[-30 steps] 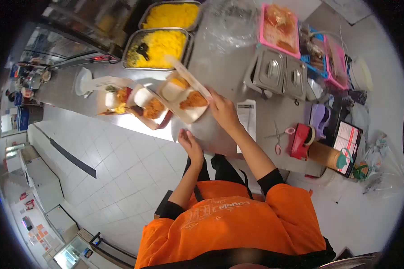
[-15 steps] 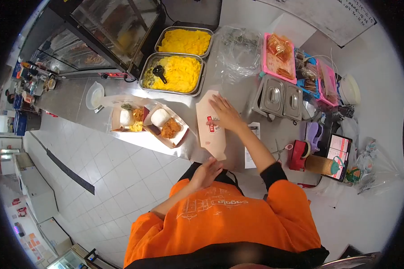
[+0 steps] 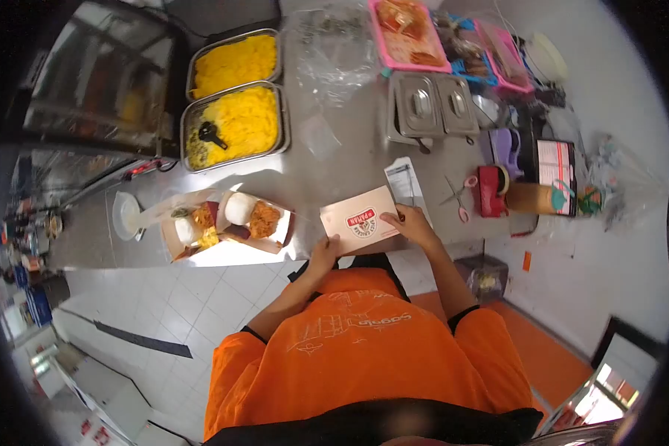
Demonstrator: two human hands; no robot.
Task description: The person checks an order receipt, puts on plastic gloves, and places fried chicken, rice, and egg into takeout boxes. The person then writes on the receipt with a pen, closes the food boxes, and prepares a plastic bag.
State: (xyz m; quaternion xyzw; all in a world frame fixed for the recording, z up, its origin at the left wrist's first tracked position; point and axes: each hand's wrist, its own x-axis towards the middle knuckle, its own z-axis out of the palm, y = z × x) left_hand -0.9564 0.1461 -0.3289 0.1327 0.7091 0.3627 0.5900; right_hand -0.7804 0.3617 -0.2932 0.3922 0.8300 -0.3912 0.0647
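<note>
A light cardboard food box (image 3: 358,218) with a red and black printed logo is in front of my body at the counter's near edge. My left hand (image 3: 323,254) grips its lower left corner, thumb on top. On the opposite side my right hand (image 3: 416,226) holds the right edge, thumb over the printed face; a small dark patch by its fingers cannot be made out. Left of the box stand two open boxes: one (image 3: 281,251) with white rice and fried chicken (image 3: 264,219), the other (image 3: 172,239) with rice, chicken and yellow food.
Two metal trays (image 3: 285,141) of yellow food stand at the back left, a black spoon in the nearer. Lidded steel containers (image 3: 419,104), a pink basket (image 3: 444,65), scissors (image 3: 461,195), a printed paper (image 3: 403,178) and a bottle (image 3: 529,198) lie right. A glass cabinet (image 3: 97,82) is far left.
The box has turned from lying lengthwise to broad printed face up, nearer my body. My right hand went from spread flat on it to gripping its edge. The view has shifted.
</note>
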